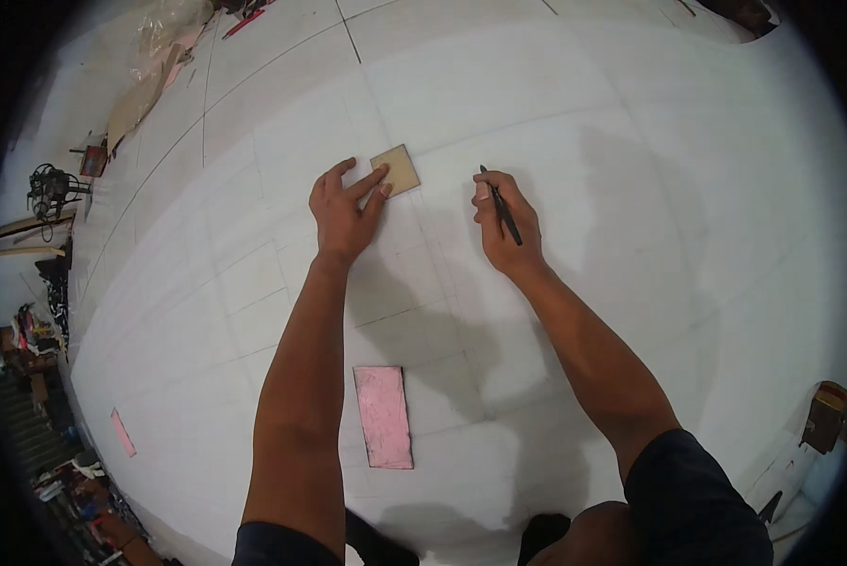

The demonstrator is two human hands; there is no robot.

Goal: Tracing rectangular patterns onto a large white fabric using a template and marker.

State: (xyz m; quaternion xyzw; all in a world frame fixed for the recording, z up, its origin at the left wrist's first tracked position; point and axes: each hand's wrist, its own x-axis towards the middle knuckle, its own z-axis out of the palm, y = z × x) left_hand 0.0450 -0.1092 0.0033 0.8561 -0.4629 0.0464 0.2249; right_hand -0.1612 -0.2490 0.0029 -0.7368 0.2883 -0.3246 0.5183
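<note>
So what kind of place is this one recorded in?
Probably a workshop or fabrication floor. A large white board ruled with pencil lines fills the view, the left hand presses a small tan template on it, the right hand holds a pen, and tools clutter the edge.

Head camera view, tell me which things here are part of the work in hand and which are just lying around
In use:
left hand pressing on the small tan square
right hand holding the dark pen
white sheet marked with drawn lines

Lying about:
pink rectangular piece
small pink strip
cardboard and plastic wrap
red tool
brown box
</note>
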